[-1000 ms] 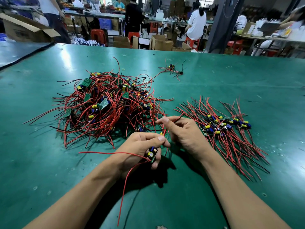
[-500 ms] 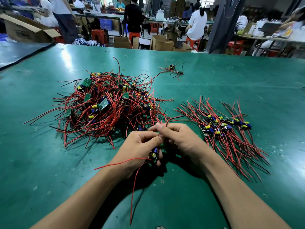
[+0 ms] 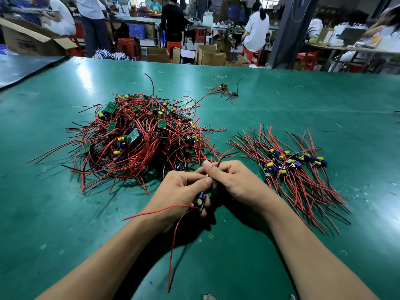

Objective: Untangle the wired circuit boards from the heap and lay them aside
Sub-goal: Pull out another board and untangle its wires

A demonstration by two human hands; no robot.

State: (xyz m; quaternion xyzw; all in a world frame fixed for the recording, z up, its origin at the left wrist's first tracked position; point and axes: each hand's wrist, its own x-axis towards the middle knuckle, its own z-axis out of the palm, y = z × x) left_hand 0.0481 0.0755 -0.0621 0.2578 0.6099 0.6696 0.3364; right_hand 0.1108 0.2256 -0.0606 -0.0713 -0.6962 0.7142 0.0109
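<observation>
A tangled heap (image 3: 138, 137) of small green circuit boards with red and black wires lies on the green table (image 3: 281, 100), left of centre. A neater row of sorted boards (image 3: 290, 165) with wires fanned out lies to the right. My left hand (image 3: 184, 191) grips one small circuit board (image 3: 200, 201) with a blue and yellow capacitor; its red wires trail toward me. My right hand (image 3: 233, 180) touches the left hand and pinches red wires (image 3: 223, 155) that rise from between the two thumbs.
A small separate clump of two boards (image 3: 226, 90) lies farther back on the table. Beyond the far edge are cardboard boxes (image 3: 211, 55), red stools (image 3: 126, 46) and several people at other benches. An open carton (image 3: 28, 40) sits at the back left.
My right hand has drawn in from the heap's edge to meet my left hand. The held board's trailing wires have swung slightly to the right.
</observation>
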